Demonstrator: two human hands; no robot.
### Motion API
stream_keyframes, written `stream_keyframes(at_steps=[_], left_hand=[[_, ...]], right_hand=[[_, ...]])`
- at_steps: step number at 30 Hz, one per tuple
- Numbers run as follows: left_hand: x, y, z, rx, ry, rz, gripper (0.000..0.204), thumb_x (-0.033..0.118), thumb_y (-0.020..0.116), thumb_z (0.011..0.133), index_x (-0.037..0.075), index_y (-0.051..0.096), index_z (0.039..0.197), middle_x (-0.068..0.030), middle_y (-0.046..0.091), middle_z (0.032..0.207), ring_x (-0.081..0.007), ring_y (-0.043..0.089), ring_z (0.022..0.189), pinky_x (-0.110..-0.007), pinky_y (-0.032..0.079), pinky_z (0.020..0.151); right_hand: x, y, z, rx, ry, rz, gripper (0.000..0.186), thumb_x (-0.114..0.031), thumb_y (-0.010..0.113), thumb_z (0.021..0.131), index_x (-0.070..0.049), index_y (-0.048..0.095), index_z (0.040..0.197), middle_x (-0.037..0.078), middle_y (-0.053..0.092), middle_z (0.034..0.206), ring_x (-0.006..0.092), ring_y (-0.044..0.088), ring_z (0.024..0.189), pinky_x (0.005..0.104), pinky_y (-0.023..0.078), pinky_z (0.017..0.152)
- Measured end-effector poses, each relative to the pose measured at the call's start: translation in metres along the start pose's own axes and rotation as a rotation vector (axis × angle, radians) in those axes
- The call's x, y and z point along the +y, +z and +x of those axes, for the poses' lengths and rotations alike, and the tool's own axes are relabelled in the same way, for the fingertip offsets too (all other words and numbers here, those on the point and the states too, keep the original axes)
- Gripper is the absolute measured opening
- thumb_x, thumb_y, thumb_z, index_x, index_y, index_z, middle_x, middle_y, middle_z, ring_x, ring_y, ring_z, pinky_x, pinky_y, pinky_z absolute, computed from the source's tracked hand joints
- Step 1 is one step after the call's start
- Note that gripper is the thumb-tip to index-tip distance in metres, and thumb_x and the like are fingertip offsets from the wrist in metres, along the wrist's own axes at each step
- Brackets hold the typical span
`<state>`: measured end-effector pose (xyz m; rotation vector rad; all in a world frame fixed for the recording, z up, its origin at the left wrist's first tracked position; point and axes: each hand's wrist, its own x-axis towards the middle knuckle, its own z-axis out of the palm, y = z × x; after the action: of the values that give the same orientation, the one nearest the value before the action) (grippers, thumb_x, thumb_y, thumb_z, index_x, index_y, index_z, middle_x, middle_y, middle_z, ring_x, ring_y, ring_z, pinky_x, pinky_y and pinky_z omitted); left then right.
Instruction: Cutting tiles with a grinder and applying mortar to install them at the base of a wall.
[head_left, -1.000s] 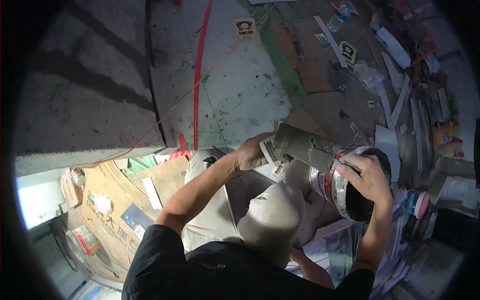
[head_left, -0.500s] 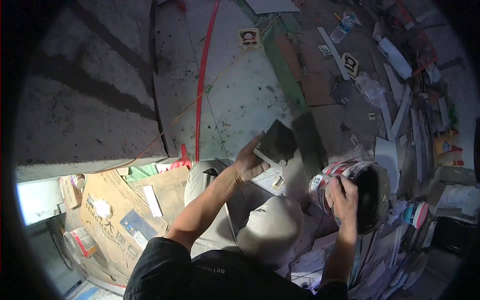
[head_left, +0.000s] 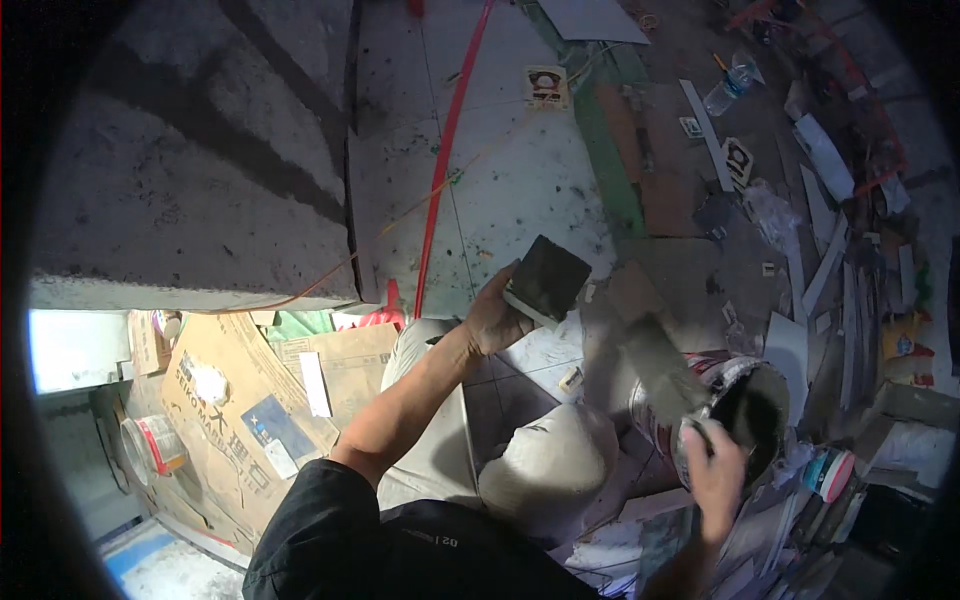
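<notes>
My left hand [head_left: 497, 316] grips a small squarish tile piece [head_left: 535, 309] by its left edge. Its upper face carries a thick, dark grey layer, like mortar. To the right, my right hand [head_left: 713, 468] is closed round the handle of a flat, broad-bladed trowel [head_left: 655, 358], smeared by motion. The blade points up and left, toward the tile piece but apart from it. Hand and trowel are over a tilted bucket [head_left: 650, 420], whose mouth faces right and whose inside is dark grey. The hand hides part of the bucket.
At the left juts a large grey slab [head_left: 200, 190]; flattened cardboard [head_left: 225, 400] and a small tub [head_left: 155, 448] lie below it. Tile strips [head_left: 825, 265], a plastic bottle [head_left: 730, 88] and a small pink-lidded tub [head_left: 828, 474] lie on the right. A red strip [head_left: 450, 150] crosses the floor.
The trowel has swung from upright to leaning left, and my right hand has moved down and right across the bucket. The tile piece is tilted a little differently. The whole view has shifted slightly.
</notes>
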<state>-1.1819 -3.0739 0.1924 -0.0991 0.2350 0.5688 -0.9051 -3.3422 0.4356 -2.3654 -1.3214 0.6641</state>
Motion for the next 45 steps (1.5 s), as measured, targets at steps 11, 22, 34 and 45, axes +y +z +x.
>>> stream_keyframes(at_steps=[11, 22, 34, 45], left_hand=[[-0.039, -0.01, 0.005, 0.0, 0.011, -0.079, 0.077, 0.056, 0.043, 0.117, 0.0, 0.034, 0.17, -0.03, 0.047, 0.166, -0.0454, 0.052, 0.151, -0.056, 0.043, 0.129], [-0.025, -0.043, -0.151, 0.226, 0.092, 0.072, 0.071, 0.059, 0.055, 0.111, 0.003, 0.058, 0.154, -0.0183, 0.069, 0.147, -0.0356, 0.066, 0.132, -0.054, 0.048, 0.117], [0.063, -0.098, -0.376, 0.695, 1.035, 0.25, 0.078, 0.062, 0.038, 0.114, -0.001, 0.057, 0.155, -0.0192, 0.07, 0.144, -0.0332, 0.069, 0.129, -0.051, 0.05, 0.117], [0.213, -0.258, -0.435, 0.682, 0.962, 0.263, 0.064, 0.053, 0.068, 0.109, 0.007, 0.06, 0.152, -0.0138, 0.072, 0.143, -0.0264, 0.07, 0.126, -0.049, 0.054, 0.112]], right_hand=[[0.105, -0.106, -0.09, 0.197, 0.115, -0.828, 0.047, -0.043, 0.076, 0.1, 0.001, 0.076, 0.115, 0.023, 0.075, 0.109, 0.0422, 0.07, 0.096, 0.0489, 0.055, 0.083], [0.017, 0.188, 0.051, -0.167, -0.289, 0.245, 0.038, -0.034, 0.069, 0.108, -0.002, 0.076, 0.127, 0.024, 0.08, 0.111, 0.0409, 0.076, 0.101, 0.0487, 0.059, 0.094], [0.092, 0.391, 0.069, -0.81, -0.506, 0.009, 0.043, -0.038, 0.075, 0.102, -0.004, 0.075, 0.127, 0.025, 0.08, 0.106, 0.0468, 0.077, 0.103, 0.0532, 0.059, 0.09], [0.041, 0.44, 0.088, -0.724, -0.574, -0.213, 0.033, -0.036, 0.077, 0.1, -0.006, 0.08, 0.113, 0.022, 0.08, 0.098, 0.041, 0.079, 0.091, 0.0463, 0.061, 0.085]])
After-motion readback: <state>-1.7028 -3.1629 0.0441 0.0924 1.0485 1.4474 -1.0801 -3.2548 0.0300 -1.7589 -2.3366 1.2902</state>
